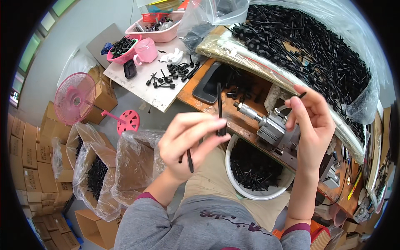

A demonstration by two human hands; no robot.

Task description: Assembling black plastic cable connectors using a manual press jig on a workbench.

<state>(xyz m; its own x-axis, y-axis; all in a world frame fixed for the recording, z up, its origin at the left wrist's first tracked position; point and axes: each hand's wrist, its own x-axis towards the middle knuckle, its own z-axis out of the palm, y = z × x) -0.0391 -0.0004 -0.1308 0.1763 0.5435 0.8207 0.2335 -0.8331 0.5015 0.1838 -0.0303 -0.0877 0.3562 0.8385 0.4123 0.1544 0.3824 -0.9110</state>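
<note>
My left hand point(182, 141) pinches a thin black rod with a thicker cylindrical head point(220, 104) between thumb and fingers. The rod stands nearly upright, head downward. A second black stick-like piece point(190, 161) pokes out below the curled fingers of the same hand. My right hand point(313, 129) is raised at the right, thumb and forefinger closed on a short dark tip point(303, 95), most of which is hidden. Between the hands, a metal bench fixture with a cylinder point(270, 130) sits on the wooden bench, nearest to my right hand.
A white bucket point(228, 166) of black parts stands below the bench edge. Behind lies a large plastic-lined heap of black rods point(308, 50). Loose parts, a pink mug point(146, 51) and baskets occupy the left table. A pink fan point(76, 100), lined cartons point(96, 175) and stacked boxes stand left.
</note>
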